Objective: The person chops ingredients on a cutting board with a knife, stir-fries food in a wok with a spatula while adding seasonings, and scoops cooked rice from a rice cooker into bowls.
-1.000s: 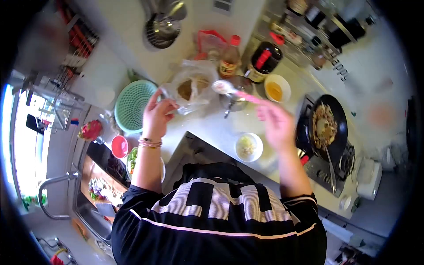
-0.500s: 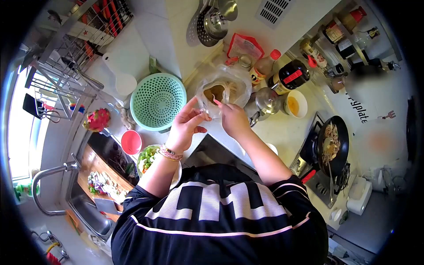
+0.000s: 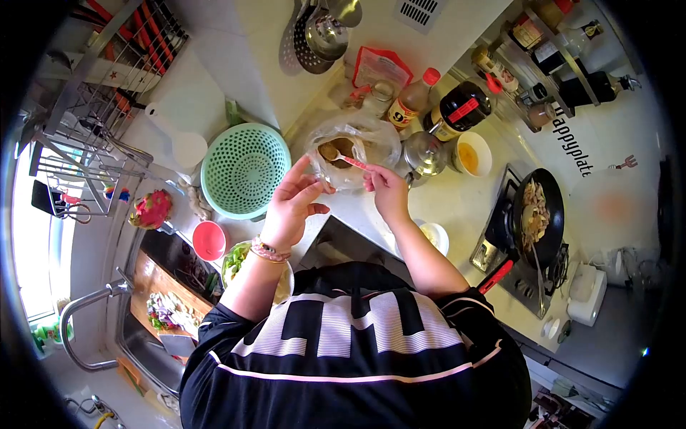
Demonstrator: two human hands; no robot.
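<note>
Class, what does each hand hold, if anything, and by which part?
The right hand holds the spoon by its handle's end. The left hand is at the bag's rim; any hold there cannot be told.

Two hands (image 3: 291, 207) (image 3: 388, 194), one pink-handled spoon (image 3: 351, 161), one colander (image 3: 245, 171), one wok (image 3: 552, 229)

White countertop (image 3: 348, 209) opens nearside between left fingers (image 3: 311, 191) and right fingers (image 3: 371, 176); round green plastic colander (image 3: 245, 171) blocks leftward, round silver metal pot (image 3: 426, 154) rightward.

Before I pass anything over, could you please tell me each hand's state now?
Left hand: at the plastic bag's edge; grip cannot be told.
Right hand: closed on the pink-handled spoon.
</note>
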